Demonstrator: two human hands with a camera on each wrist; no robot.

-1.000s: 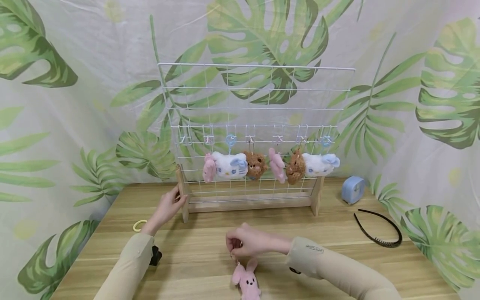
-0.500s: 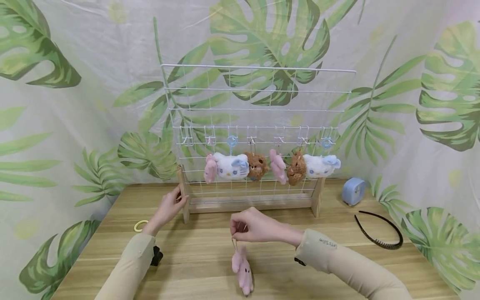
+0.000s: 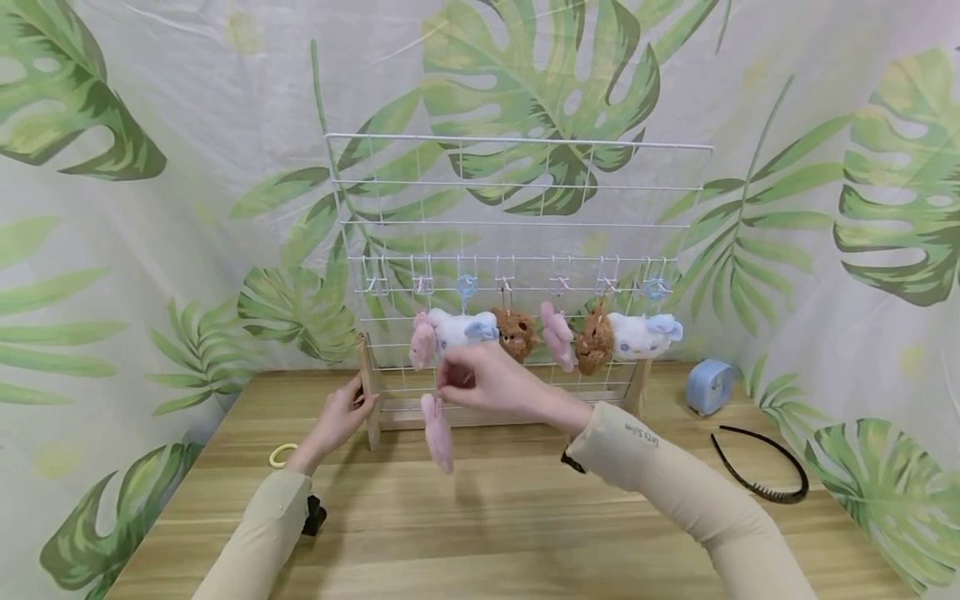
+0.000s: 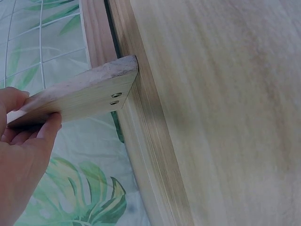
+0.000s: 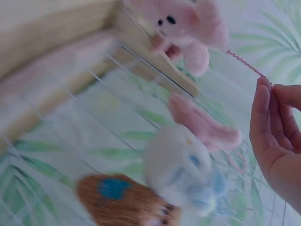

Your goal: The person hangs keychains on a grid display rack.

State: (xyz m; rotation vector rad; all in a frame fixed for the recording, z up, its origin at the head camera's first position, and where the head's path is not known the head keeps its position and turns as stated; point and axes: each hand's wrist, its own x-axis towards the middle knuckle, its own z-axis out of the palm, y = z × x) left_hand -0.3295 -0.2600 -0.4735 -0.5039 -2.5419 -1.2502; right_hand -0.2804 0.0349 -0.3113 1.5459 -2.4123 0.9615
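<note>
My right hand (image 3: 491, 382) pinches the cord of a pink plush bunny keychain (image 3: 437, 435), which dangles in front of the rack's lower left part. In the right wrist view the pink cord (image 5: 247, 63) runs taut from the bunny to thumb and fingertips. My left hand (image 3: 339, 414) grips the wooden side post (image 4: 89, 89) of the white wire grid rack (image 3: 517, 142). Along a row of hooks hang another pink plush (image 3: 423, 342), a white plush with a blue bow (image 3: 465, 327), brown bear plushes (image 3: 595, 339), a pink plush (image 3: 557, 336) and a second white plush (image 3: 637, 335).
At the far left of the row is a hook (image 3: 375, 283) with no plush on it. A yellow ring (image 3: 282, 455) lies beside my left forearm. A blue clock (image 3: 708, 387) and a black headband (image 3: 761, 467) are on the table's right side.
My right hand has lifted the pink bunny off the table and carried it forward and left toward the rack. The left hand stays on the post.
</note>
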